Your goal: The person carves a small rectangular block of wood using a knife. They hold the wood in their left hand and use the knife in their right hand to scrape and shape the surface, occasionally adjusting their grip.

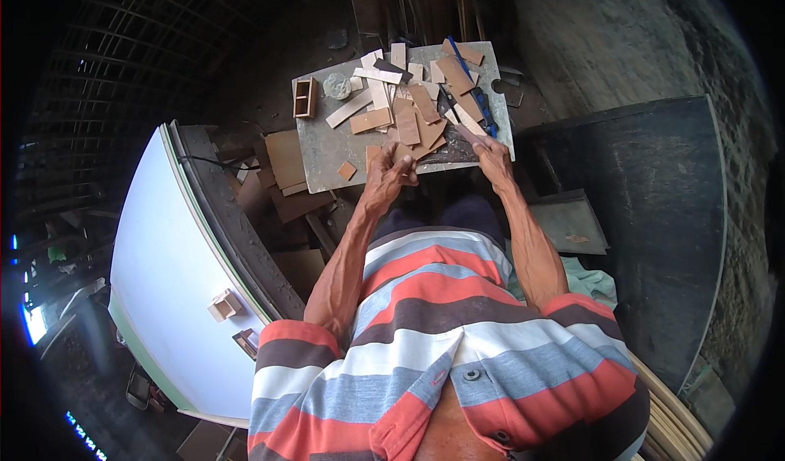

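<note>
My left hand (391, 170) is at the worktable's (319, 154) front edge, fingers curled among wooden pieces; what they hold is unclear. My right hand (493, 157) grips a narrow wooden piece (470, 132) pointing up-left. Between and beyond them lie several loose tan boards (406, 125) and pale strips (347, 111). A blue-and-black tool (486, 113) lies at the table's right, below a long blue item (458, 53). A small open wooden box (305, 97) stands at the left, near a crumpled clear bag (336, 85) and a small square piece (347, 169).
A white panel (172, 281) at left carries two small objects (225, 305). Board scraps (290, 166) lie beside the table. A large dark panel (638, 224) leans against the rough wall (613, 44) at right. Wooden strips (679, 420) lie at lower right.
</note>
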`<state>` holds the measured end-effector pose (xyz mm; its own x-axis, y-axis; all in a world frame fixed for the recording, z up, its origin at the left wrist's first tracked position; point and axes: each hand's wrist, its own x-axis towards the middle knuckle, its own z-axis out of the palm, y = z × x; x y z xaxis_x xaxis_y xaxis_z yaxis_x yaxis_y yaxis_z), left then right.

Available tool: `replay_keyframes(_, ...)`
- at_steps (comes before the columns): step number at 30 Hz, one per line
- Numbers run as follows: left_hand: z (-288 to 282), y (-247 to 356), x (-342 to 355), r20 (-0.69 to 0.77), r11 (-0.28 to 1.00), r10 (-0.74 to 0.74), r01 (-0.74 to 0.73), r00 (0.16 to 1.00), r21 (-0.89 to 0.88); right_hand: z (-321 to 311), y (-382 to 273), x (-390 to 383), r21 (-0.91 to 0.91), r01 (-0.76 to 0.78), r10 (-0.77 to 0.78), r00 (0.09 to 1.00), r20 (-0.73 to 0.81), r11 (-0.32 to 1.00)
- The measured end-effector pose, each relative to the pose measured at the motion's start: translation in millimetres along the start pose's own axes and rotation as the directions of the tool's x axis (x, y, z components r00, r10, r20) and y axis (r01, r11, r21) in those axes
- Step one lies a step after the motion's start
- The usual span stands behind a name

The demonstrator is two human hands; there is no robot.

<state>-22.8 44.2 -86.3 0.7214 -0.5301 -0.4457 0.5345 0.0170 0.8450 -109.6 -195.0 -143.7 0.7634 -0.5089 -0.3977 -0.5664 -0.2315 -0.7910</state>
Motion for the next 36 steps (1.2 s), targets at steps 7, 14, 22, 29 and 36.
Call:
replay_keyframes(7,-5,-6,-17,-0.118,0.959,-0.239,0.253,0.964,0.125,31,-1,65,-0.105,0.027,-0.032,0.999,-0.044,0.994)
replay_keyframes(14,-15,-35,-27,-0.131,0.974,-0.219,0.208,0.967,-0.089,68,-10,94,-0.223,-0.002,-0.015,0.997,-0.071,0.975)
replay_keyframes(22,-12,-38,-24,-0.198,0.968,-0.236,0.247,0.951,0.035,30,5,106,-0.410,-0.002,-0.086,0.977,-0.196,0.912)
replay_keyframes(29,-8,-36,-18,-0.246,0.974,-0.211,0.226,0.946,0.035,24,-19,114,-0.445,0.127,-0.147,0.989,-0.011,0.886)
replay_keyframes(36,-14,-43,-23,-0.299,0.975,-0.220,0.215,0.929,-0.049,57,-23,132,-0.510,0.107,-0.104,0.994,0.034,0.854)
